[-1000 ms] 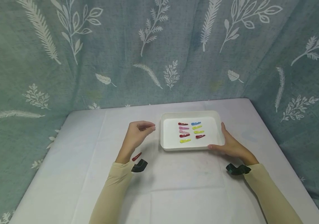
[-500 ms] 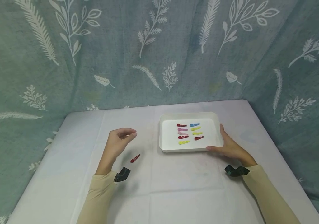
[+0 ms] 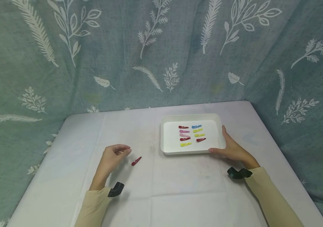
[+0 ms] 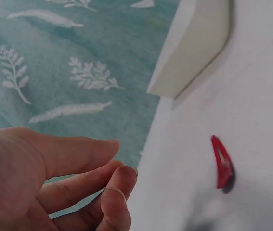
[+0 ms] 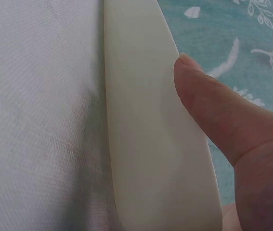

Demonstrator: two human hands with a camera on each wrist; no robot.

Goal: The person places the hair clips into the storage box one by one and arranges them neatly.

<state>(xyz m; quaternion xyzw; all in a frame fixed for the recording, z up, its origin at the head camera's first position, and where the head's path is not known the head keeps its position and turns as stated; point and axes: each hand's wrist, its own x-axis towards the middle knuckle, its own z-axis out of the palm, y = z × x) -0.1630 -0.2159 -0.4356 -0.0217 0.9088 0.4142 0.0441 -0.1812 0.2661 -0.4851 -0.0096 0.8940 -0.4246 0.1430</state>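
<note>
My left hand [image 3: 111,160] hovers over the cloth with nothing in it, its thumb and loosely bent fingers apart in the left wrist view. Just to its right a red snap hair clip [image 3: 136,161] lies on the table, slanting. My right hand [image 3: 235,151] grips the near right corner of a white tray [image 3: 168,142], thumb on the front side and fingers along the right side. Inside the tray, snap hair clips lie in two columns: red, pink and yellow ones on the left, then a blue clip [image 3: 196,126] above yellow and red ones on the right.
A white cloth [image 3: 184,186] with fold lines covers the table. Patterned blue-green curtains [image 3: 121,47] hang behind it and at both sides. Dark wrist mounts [image 3: 117,189] sit at both sleeve cuffs.
My left hand has drawn back from beside the tray, leftward and down toward the loose red hair clip, which is now uncovered. My right hand keeps its grip on the tray.
</note>
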